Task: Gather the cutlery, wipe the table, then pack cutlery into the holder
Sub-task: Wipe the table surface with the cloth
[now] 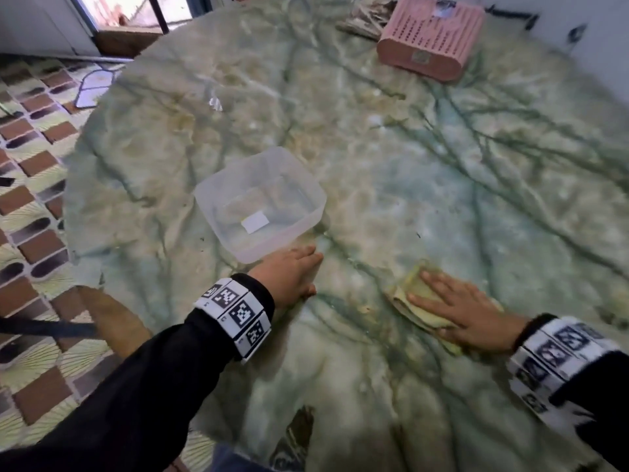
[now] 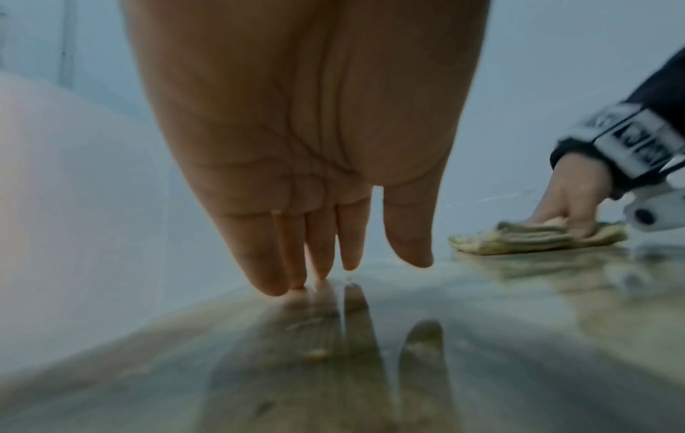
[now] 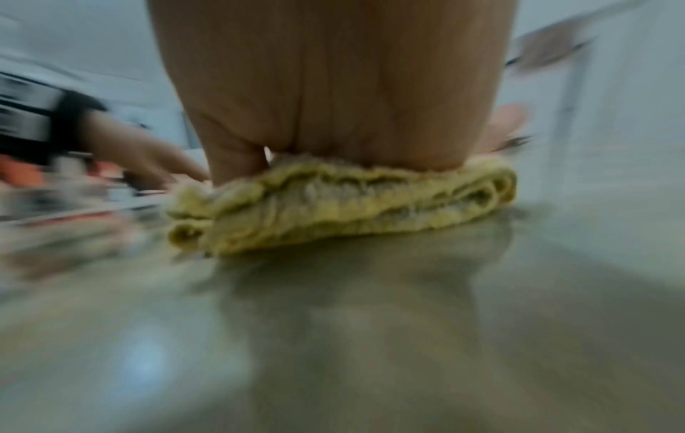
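My right hand [image 1: 456, 308] lies flat with straight fingers on a folded yellow cloth [image 1: 413, 294], pressing it onto the green marble table [image 1: 408, 165]. The right wrist view shows the cloth [image 3: 344, 202] bunched under my palm. My left hand [image 1: 292, 274] rests with straight fingers on the table, right at the near corner of a translucent plastic tub [image 1: 262, 202]. In the left wrist view my fingertips [image 2: 274, 287] touch the glossy top, and the cloth [image 2: 537, 237] is off to the right. A pink slotted cutlery holder [image 1: 432, 35] lies at the far right. No loose cutlery shows clearly.
A pile of pale sticks [image 1: 367, 15], perhaps chopsticks, lies beside the pink holder at the table's far edge. The table's round left edge drops to a patterned tile floor [image 1: 30, 165]. A wooden stool [image 1: 109, 318] stands below near my left arm.
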